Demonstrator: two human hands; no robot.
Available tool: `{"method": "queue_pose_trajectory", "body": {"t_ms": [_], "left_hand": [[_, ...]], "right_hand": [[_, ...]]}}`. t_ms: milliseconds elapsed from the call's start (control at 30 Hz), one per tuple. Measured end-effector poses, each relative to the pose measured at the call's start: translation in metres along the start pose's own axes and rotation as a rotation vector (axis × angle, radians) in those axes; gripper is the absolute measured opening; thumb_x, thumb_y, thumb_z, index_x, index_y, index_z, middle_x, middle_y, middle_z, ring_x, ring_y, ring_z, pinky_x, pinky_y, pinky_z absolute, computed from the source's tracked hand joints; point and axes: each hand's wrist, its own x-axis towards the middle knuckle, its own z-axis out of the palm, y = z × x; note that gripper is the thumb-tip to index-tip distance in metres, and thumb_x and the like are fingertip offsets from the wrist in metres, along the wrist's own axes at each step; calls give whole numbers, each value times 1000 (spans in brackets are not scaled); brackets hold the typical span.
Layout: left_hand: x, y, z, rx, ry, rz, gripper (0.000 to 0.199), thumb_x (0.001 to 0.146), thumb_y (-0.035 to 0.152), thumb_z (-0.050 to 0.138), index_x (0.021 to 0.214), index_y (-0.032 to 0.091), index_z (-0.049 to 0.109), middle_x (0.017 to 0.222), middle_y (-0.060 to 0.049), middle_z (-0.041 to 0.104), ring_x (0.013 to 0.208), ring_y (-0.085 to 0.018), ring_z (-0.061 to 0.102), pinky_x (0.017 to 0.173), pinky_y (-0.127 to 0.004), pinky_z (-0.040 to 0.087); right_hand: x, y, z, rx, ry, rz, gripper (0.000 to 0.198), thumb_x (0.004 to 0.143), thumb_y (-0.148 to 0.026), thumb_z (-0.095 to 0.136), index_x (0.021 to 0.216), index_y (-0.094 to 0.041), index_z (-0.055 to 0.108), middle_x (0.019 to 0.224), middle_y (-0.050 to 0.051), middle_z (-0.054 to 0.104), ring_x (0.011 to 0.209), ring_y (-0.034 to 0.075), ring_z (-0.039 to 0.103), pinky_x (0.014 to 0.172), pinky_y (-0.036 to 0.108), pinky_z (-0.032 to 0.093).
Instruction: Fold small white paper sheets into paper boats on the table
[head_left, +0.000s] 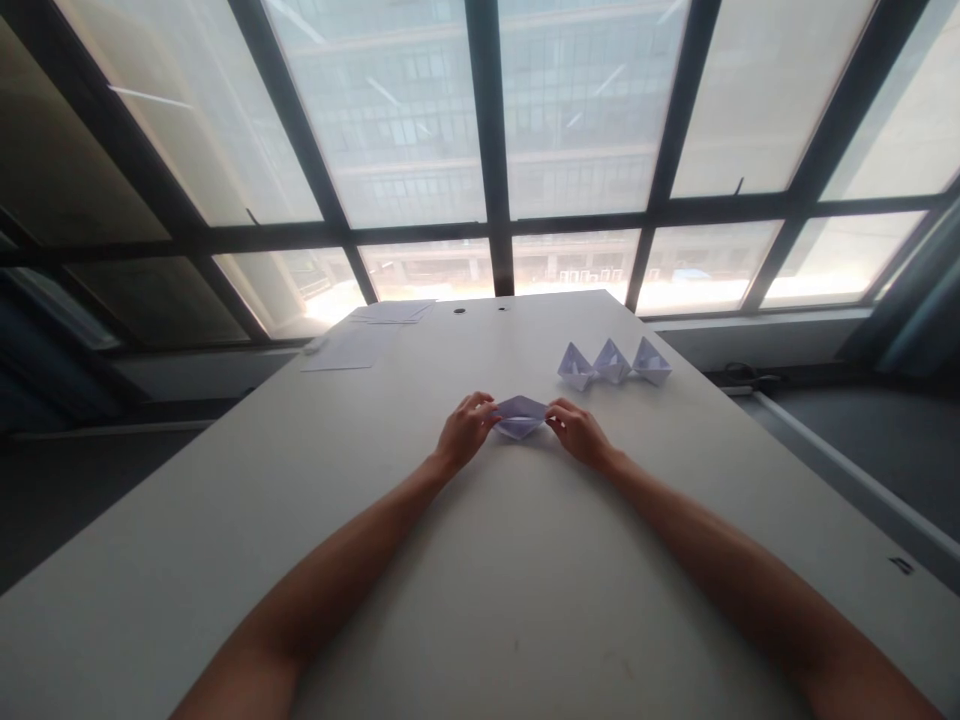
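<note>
Centre of frame: folded paper piece [520,408], white with a lavender cast, low over or resting on the pale table [517,560]; too small to tell which. Long and pointed in outline, with a lengthwise gap between upper and lower panels.

Left hand [466,425] at the left tip, thumb and fingers closed in a pinch. Right hand [579,428] likewise at the right tip, nearly a mirror image. Pinch force impossible to judge. Probably held by opposite ends to keep the middle free of fingers and the shape level and taut. Both forearms reaching up from the lower corners, likely for an even, symmetrical hold.

Right of centre, just beyond the right hand: three folded paper boats, left one [576,366], middle one [612,361], right one [651,362]. Peaks upward, side by side in a row, close or touching; perhaps lined up there to stay out of the way yet within reach.

Upper left of the tabletop: loose flat sheets [345,350], well apart from the boats, perhaps to keep unfolded paper separate.

Brands, labels: none readable. Small dark mark [901,566] at lower right, too small to make out. No legible writing on any paper.
</note>
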Motion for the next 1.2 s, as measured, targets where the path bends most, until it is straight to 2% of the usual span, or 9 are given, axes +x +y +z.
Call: {"method": "queue_pose_trajectory", "body": {"t_ms": [167, 300, 467, 633, 700, 767, 933, 1100, 1200], "left_hand": [[2, 0, -4, -13, 3, -2, 17, 94, 15, 54, 84, 19, 66, 97, -7, 64, 92, -21, 61, 87, -36, 51], [3, -1, -3, -119, 72, -42, 17, 99, 23, 47, 90, 20, 61, 91, -6, 67, 89, -21, 63, 85, -36, 50], [0, 2, 2, -304, 97, -187, 19, 101, 36, 46, 94, 22, 56, 96, -5, 73, 86, -21, 68, 77, -32, 51], [0, 7, 5, -516, 58, -211, 18, 98, 35, 49, 87, 22, 53, 106, -7, 74, 91, -20, 69, 81, -33, 52], [0, 6, 6, -591, 47, -210, 18, 97, 35, 50, 86, 21, 53, 110, -8, 72, 97, -21, 68, 85, -36, 53], [1, 5, 8, -646, 26, -206, 19, 96, 37, 51, 86, 20, 53, 114, -10, 70, 105, -22, 66, 89, -37, 52], [1, 7, 9, -728, -20, -193, 25, 95, 43, 52, 88, 20, 55, 117, -10, 68, 110, -22, 63, 94, -39, 50], [2, 7, 9, -826, 15, -218, 28, 94, 46, 55, 85, 20, 55, 115, -10, 70, 108, -22, 64, 93, -39, 50], [4, 6, 8, -848, 33, -236, 30, 92, 48, 57, 85, 19, 56, 111, -10, 71, 102, -23, 66, 89, -39, 51]], "right_hand": [[-2, 0, -4, -33, -16, 18, 19, 94, -16, 52, 99, -19, 70, 105, 6, 68, 77, 13, 63, 75, 24, 44], [-3, -8, -9, -70, -17, 67, 21, 94, -34, 56, 100, -21, 72, 106, 5, 69, 73, 12, 63, 72, 24, 42], [-3, -9, -9, -133, 50, 191, 40, 99, -38, 42, 78, -19, 71, 85, 5, 71, 71, 15, 62, 70, 24, 40], [-2, -1, -5, -66, 76, 269, 17, 90, -31, 56, 91, -22, 70, 74, 1, 71, 67, 16, 64, 69, 24, 43], [-2, 0, -5, -71, 59, 277, 17, 88, -28, 57, 98, -22, 69, 74, 0, 71, 67, 16, 65, 70, 24, 44], [-2, 0, -5, -105, 42, 266, 23, 87, -25, 57, 107, -23, 68, 79, 1, 73, 71, 17, 67, 73, 25, 45], [-2, -2, -9, -196, -9, 170, 38, 92, -17, 50, 127, -27, 64, 113, 4, 72, 90, 17, 68, 82, 26, 48], [-2, -2, -12, -247, -23, 104, 37, 97, -18, 45, 128, -30, 63, 131, 4, 63, 88, 16, 68, 79, 26, 49], [-2, -2, -13, -267, -23, 78, 34, 100, -22, 44, 126, -30, 64, 133, 4, 62, 92, 17, 68, 79, 27, 50]]}}
